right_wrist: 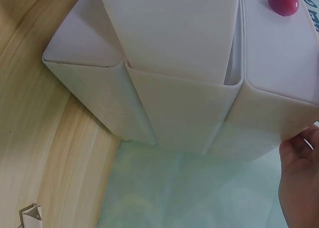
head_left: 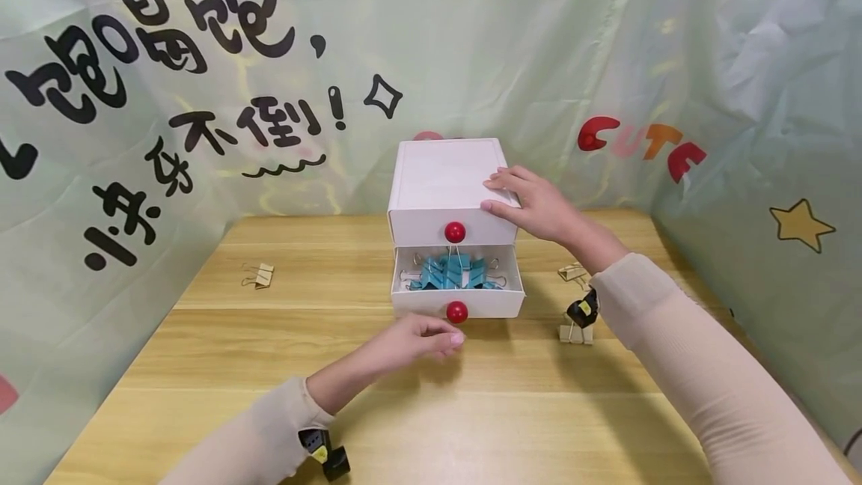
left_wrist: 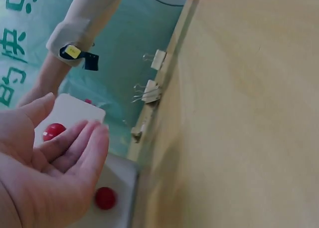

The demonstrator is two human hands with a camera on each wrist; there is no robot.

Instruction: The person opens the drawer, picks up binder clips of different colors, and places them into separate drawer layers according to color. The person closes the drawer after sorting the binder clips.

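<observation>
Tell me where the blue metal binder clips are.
In the head view, the clips lie just right of centre inside the open white drawer, behind its round red knob.

One white drawer unit (head_left: 447, 174), three tiers high, has one open drawer (head_left: 420, 305) and two red knobs (head_left: 455, 232) in view. Blue binder clips (head_left: 454, 269) overlap inside, too crowded to count. One cream binder clip (head_left: 263, 277) lies on the tabletop's (head_left: 283, 328) left, three (left_wrist: 151, 92) on its right.
</observation>
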